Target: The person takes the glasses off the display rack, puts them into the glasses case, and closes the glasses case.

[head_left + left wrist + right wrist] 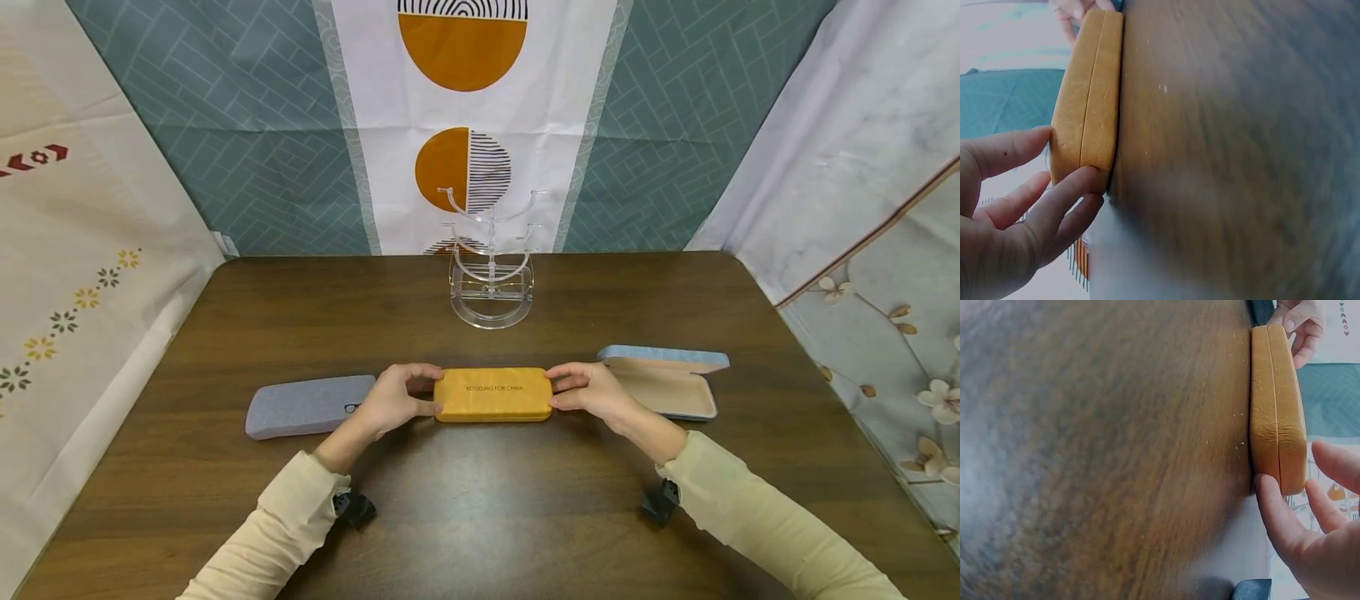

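A yellow glasses case point(493, 395) with dark lettering sits closed in the middle of the table. At its left end is my left hand point(397, 397), the fingertips and thumb touching the end and corners. In the left wrist view the fingers point(1063, 197) are spread and fairly straight against the case. My right hand point(596, 393) is at the opposite end. Its fingers point(1279, 515) are spread too, one fingertip at the lower edge and another a little apart from the lid.
Beside my left hand lies a closed grey-blue glasses case point(307, 406). An open light-blue case point(667, 387) with a beige lining stands behind my right wrist. Farther back is a clear tiered stand point(491, 283), with thin glasses on a low tier. Patterned cloths point(262, 125) surround the table point(480, 517).
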A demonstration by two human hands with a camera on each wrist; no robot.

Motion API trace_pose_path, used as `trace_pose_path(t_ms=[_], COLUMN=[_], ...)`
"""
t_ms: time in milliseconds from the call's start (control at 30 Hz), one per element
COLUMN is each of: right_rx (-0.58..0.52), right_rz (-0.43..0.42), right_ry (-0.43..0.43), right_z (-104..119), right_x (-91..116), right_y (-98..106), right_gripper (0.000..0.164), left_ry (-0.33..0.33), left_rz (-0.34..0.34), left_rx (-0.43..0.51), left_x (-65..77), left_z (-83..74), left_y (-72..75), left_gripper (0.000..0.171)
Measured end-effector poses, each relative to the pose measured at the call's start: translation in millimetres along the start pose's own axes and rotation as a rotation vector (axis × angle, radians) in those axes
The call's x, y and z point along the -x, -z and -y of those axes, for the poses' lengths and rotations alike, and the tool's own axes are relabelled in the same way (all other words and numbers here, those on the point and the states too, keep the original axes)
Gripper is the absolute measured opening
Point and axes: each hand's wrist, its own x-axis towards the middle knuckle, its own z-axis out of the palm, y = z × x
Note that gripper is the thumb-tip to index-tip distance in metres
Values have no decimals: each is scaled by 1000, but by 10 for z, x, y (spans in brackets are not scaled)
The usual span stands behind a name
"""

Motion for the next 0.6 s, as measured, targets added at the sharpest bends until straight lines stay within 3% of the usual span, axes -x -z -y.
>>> trace_pose_path(t_ms=[300, 600], right_rx=[105, 142], right_rz=[-88, -113], right_ry=[-3, 20], right_z=[122, 297], right_x=[-4, -65], right_y=[-16, 12], right_gripper=[37, 39], left_ry=[-37, -54], left_rz=[5, 3], left_rx=[-85, -35], left_x=[-7, -74], left_z=[-55, -145], left_y=[51, 147], left_gripper=[41, 40])
